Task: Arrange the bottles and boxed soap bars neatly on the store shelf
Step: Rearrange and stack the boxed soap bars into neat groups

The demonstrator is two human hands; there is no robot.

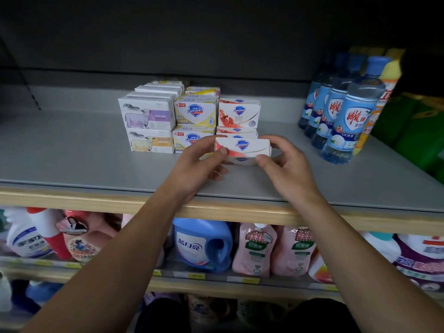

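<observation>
Pinching red-white soap box [242,150] at frame centre, left hand [200,164] and right hand [286,164] grip on opposite short ends, above shelf [72,152] before red stack [239,114]; light, stiff, crushable card, best held by ends.

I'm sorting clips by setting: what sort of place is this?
Likely a shop's household-goods aisle: stacked boxed soap bars, a row of blue-capped clear bottles, and yellow price tags along the lower shelf edge.
</observation>
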